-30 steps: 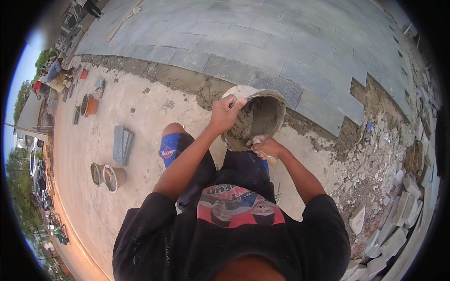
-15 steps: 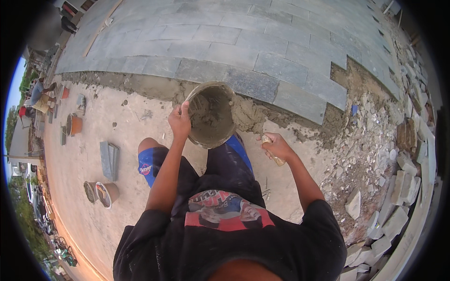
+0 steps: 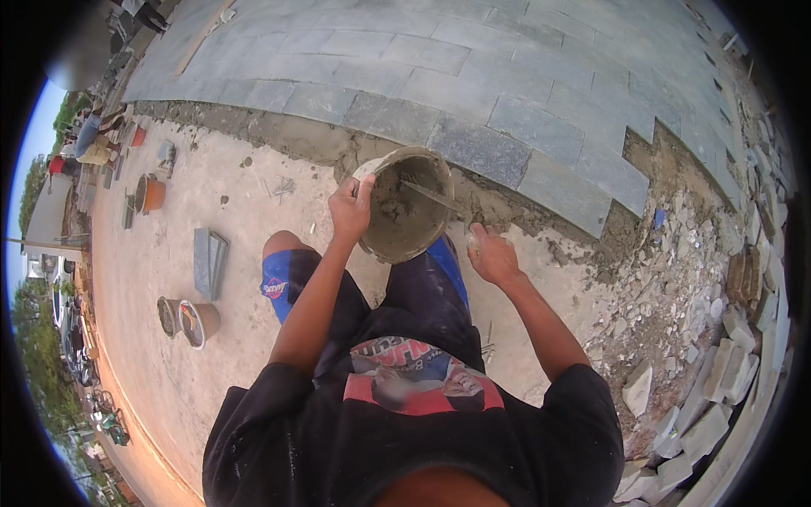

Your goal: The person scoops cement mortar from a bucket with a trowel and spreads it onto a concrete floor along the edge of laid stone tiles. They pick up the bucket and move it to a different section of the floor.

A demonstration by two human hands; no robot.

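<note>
My left hand (image 3: 351, 209) grips the left rim of a mortar-caked bucket (image 3: 405, 251), fingers closed. The bucket is tilted, and its mouth shows wet grey mortar (image 3: 395, 211) clinging inside. To the right of it, my right hand (image 3: 494, 256) is closed round the handle of a trowel (image 3: 429, 194). The trowel's thin blade reaches over the bucket's right rim into the mouth. Wet mortar lies on the ground just beyond the bucket, along the edge of the grey stone paving slabs (image 3: 480, 152). Most of the trowel's handle is hidden by my fingers.
Loose slabs (image 3: 203, 262), two small buckets (image 3: 201, 324) and an orange bucket (image 3: 152, 194) stand to the left. Rubble (image 3: 676, 279) and broken stone pieces (image 3: 710, 431) line the right side. Another person (image 3: 93, 139) crouches at the far left.
The trowel's blade now shows inside the bucket's mouth; before, only its handle was plain in my right hand. That hand has come nearer the bucket. The whole view has shifted slightly.
</note>
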